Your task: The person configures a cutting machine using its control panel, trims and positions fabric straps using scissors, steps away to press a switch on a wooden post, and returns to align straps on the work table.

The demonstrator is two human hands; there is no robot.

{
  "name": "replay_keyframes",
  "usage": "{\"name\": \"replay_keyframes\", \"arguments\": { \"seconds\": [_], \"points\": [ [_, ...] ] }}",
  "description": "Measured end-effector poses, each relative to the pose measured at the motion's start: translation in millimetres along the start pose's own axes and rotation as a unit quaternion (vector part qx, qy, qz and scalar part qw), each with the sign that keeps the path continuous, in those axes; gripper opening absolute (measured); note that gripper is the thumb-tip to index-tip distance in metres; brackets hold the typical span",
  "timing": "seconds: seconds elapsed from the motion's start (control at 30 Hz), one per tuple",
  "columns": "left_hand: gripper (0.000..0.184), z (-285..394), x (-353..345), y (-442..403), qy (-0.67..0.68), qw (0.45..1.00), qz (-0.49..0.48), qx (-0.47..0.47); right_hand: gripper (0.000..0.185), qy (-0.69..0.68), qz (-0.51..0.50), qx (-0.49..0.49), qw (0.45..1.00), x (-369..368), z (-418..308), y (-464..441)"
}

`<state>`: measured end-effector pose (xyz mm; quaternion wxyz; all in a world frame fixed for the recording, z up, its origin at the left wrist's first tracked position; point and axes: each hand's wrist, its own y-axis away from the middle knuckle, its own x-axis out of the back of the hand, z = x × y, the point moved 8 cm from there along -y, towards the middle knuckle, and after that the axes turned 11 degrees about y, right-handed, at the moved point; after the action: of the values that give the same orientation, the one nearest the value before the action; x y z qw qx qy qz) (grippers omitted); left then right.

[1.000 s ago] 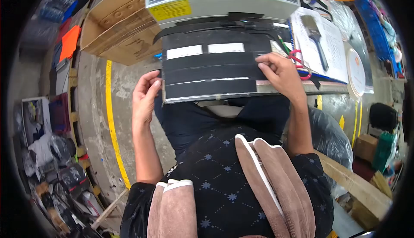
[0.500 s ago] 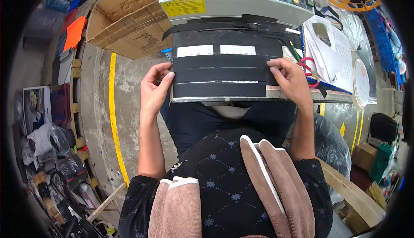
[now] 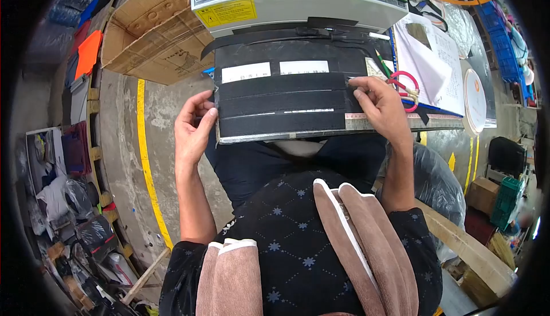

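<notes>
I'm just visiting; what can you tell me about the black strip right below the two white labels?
The black strip is long, narrow and matte, and looks like fabric. It lies flat and nearly straight across the dark work surface, between the two white labels and another black strip. The right hand has its fingertips at the right end, seemingly touching; the left hand is by the left end, contact unclear.

Between my left hand and right hand, black strips; just beyond, white labels; below, my black shirt, blue-starred.
</notes>
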<state>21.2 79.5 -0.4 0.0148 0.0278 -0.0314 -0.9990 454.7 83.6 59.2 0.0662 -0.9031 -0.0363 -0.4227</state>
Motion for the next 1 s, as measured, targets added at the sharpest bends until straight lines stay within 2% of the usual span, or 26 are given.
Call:
{"name": "replay_keyframes", "arguments": {
  "seconds": [0.3,0.73,0.8,0.9,1.0],
  "points": [
    [0.048,3.2,-6.9,-0.2,-0.022,1.0,-0.01,0.006,0.033,0.06,-0.028,-0.001,0.998,-5.5,-13.7,-6.1],
    [0.049,0.9,-1.4,3.5,0.011,1.0,0.004,0.002,0.023,0.012,-0.006,-0.018,1.0,0.1,0.4,-4.3],
    [0.051,6.8,6.1,9.6,-0.041,0.999,0.004,-0.005,0.022,0.024,0.02,0.001,1.0,5.7,1.4,-1.1],
    [0.047,17.9,9.0,17.4,-0.085,0.996,0.002,-0.031,0.022,-0.004,0.007,-0.06,0.998,7.7,9.4,5.1],
    [0.041,21.5,8.4,16.6,-0.113,0.992,0.002,-0.046,0.022,0.011,0.01,-0.031,0.999,7.4,2.6,5.5]
  ]
}}
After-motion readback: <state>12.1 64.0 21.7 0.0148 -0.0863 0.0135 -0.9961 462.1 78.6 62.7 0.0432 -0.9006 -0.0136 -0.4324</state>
